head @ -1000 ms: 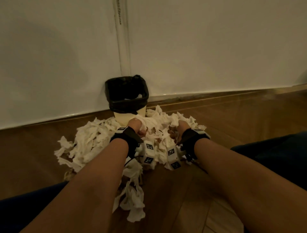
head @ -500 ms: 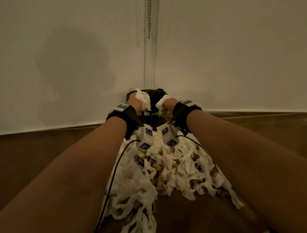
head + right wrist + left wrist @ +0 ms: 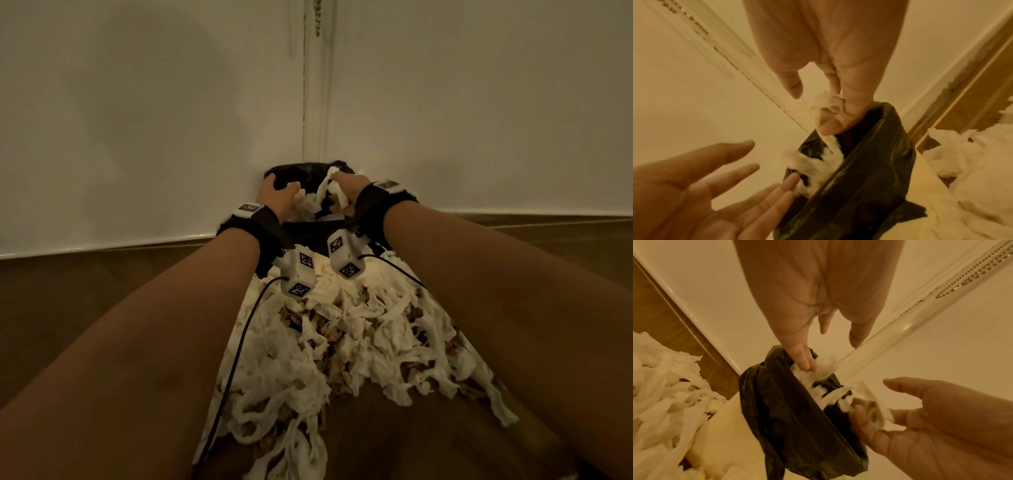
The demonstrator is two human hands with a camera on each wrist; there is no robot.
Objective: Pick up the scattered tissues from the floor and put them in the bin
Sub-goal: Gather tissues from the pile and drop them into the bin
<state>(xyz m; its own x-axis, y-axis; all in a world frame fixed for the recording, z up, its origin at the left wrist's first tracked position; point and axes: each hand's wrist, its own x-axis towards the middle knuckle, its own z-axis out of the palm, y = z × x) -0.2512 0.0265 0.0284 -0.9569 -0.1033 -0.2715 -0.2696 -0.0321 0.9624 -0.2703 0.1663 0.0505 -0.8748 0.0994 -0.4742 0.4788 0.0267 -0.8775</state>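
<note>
The bin with a black liner stands against the white wall, and both hands are over its mouth. My left hand has its fingers spread and straight; loose white tissue drops from its fingertips into the liner. My right hand keeps a crumpled tissue in its curled fingers, thumb apart, and a strip hangs from it into the bin. A big pile of torn white tissues lies on the wooden floor between my forearms, in front of the bin.
The white wall rises just behind the bin, with a bead chain hanging at its vertical seam. A black cable from the left wrist camera trails over the pile. Wooden floor lies on both sides.
Both hands rose from the pile with tissue and went forward over the bin. The left hand has since opened and let its tissue drop; the right hand has lowered its tissue into the mouth.
</note>
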